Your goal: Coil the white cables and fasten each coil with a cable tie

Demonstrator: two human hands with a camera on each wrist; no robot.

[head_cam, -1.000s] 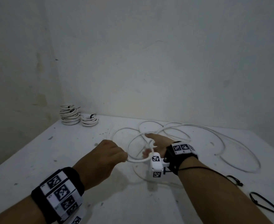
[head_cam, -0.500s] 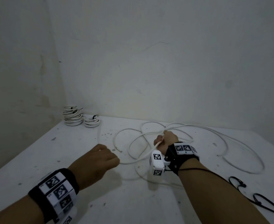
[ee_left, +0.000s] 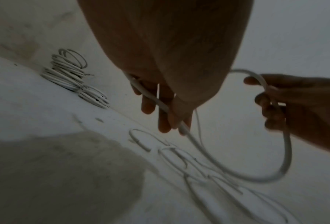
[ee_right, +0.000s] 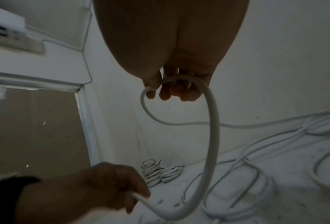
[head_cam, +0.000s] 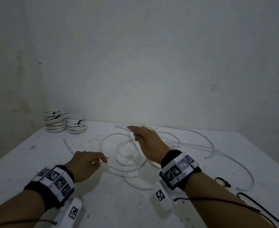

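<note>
A long white cable (head_cam: 201,145) lies in loose loops across the white table (head_cam: 28,162). My left hand (head_cam: 100,162) pinches a stretch of it low over the table; in the left wrist view the cable (ee_left: 160,106) runs across the curled fingers. Further back, my right hand (head_cam: 135,134) is raised, its fingers curled round the same cable (ee_right: 179,78). A slack loop (ee_right: 213,136) hangs between both hands. Two black cable ties (head_cam: 222,181) (head_cam: 257,206) lie at the near right of the table.
Tied white coils sit in the back left corner by the wall: a tall stack (head_cam: 54,122) and a smaller coil (head_cam: 77,127). A short white piece (head_cam: 68,145) lies to the left of the loops. Walls close off the back and left.
My right hand has risen from the table with the cable. The hands have drawn apart, leaving a slack loop hanging between them.
</note>
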